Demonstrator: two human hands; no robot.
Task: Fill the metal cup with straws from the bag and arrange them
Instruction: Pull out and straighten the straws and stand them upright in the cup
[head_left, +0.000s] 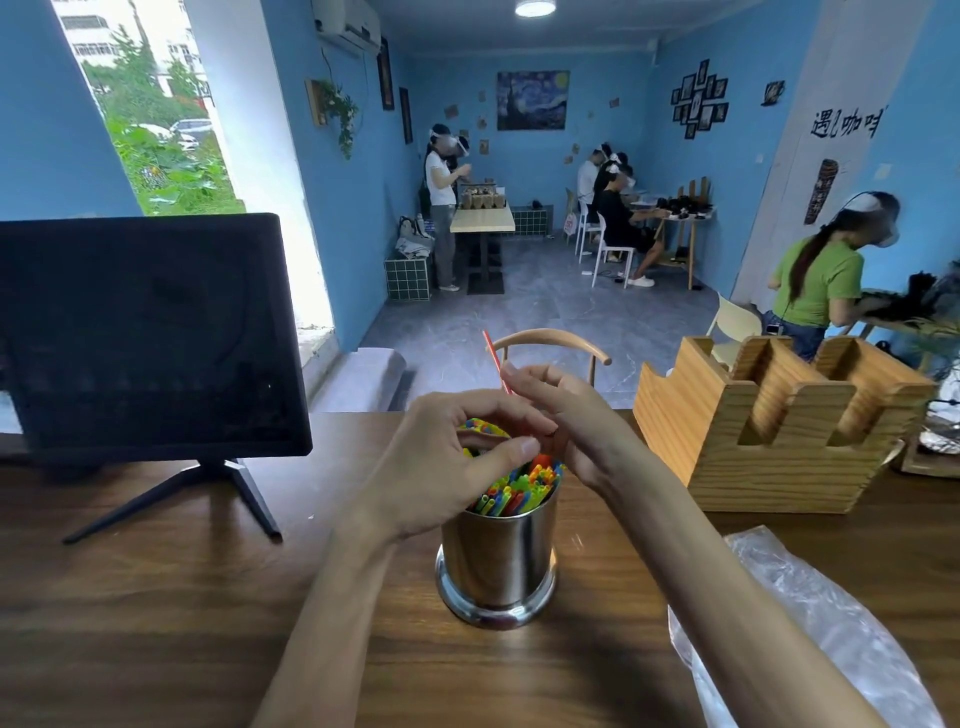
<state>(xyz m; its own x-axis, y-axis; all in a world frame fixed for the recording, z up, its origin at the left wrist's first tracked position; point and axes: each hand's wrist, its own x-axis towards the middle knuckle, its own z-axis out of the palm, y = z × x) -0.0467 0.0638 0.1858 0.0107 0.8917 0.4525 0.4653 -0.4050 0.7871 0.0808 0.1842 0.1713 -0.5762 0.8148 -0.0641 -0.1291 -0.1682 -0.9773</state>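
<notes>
A shiny metal cup (497, 561) stands on the wooden table, packed with several coloured straws (514, 491) standing upright. My left hand (447, 467) curls over the left part of the bundle, fingers and thumb wrapped round the straw tops. My right hand (566, 415) is just behind the cup and pinches a single red straw (493, 358) that sticks up and leans left above the others. A clear plastic bag (810, 618) lies crumpled at the lower right, under my right forearm.
A black monitor (150, 338) on a tripod stand sits at the left of the table (156, 597). A wooden slotted holder (774, 426) stands at the right. A chair back (550, 343) rises behind the table. Other people work at tables further back.
</notes>
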